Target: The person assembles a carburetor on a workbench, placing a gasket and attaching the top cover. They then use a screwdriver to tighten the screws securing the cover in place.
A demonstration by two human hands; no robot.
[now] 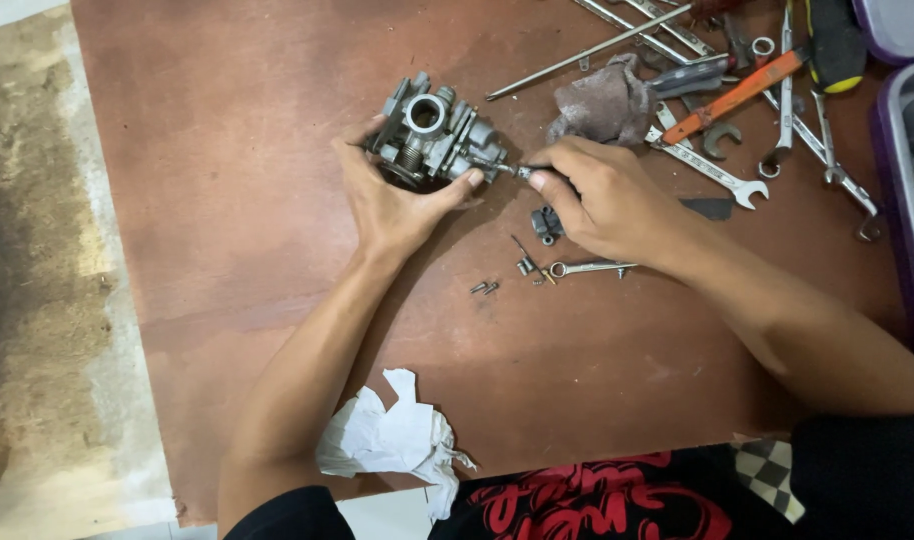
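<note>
A grey metal carburetor (432,138) stands on a reddish-brown board (237,220). My left hand (389,205) wraps around its near side and holds it steady. My right hand (602,200) pinches a small screwdriver-like tool (510,170) whose tip meets the carburetor's right side. Just under my right hand lie a small dark metal part (546,224), a small wrench (589,267) and a few tiny screws (484,288).
Several spanners (712,170), an orange-handled tool (737,95), a long rod (587,52) and a dirty grey rag (602,105) crowd the far right. A purple-rimmed tray (902,190) sits at the right edge. Crumpled white paper (387,435) lies near me.
</note>
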